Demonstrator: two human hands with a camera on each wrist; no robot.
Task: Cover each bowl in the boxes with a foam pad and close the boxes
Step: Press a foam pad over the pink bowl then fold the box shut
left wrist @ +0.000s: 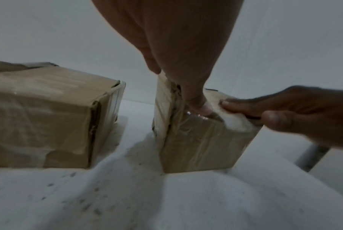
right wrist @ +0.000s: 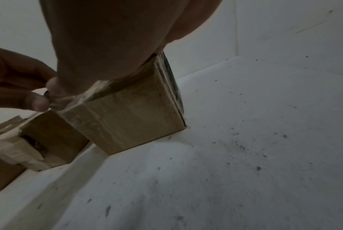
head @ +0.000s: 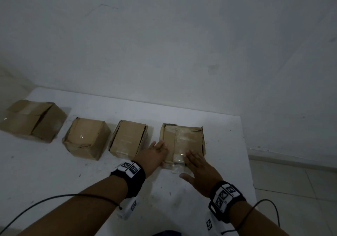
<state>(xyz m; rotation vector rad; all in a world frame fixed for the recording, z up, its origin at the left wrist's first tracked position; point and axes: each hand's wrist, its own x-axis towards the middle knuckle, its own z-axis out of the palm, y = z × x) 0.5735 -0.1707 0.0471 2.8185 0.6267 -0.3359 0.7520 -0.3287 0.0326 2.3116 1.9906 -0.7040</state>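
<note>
Head view: your right hand lies flat, fingers straight, on the near top edge of the rightmost box, over its clear tape. Your left hand has straight fingers pressed against that box's left side. Four cardboard boxes sit in a row on the white table: far-left box, second box, third box, then the one you touch. All four show their flaps down; contents hidden, no bowl or foam pad visible.

Left wrist view: your left fingers press down on the taped top corner of the rightmost box. Your right hand comes in from the right, fingertips on the top edge by a pale patch there. Third box stands just beside, apart.

Right wrist view: your right palm covers the rightmost box's top. Your left fingers touch crinkled tape at its corner; cannot tell whether they pinch it.
</note>
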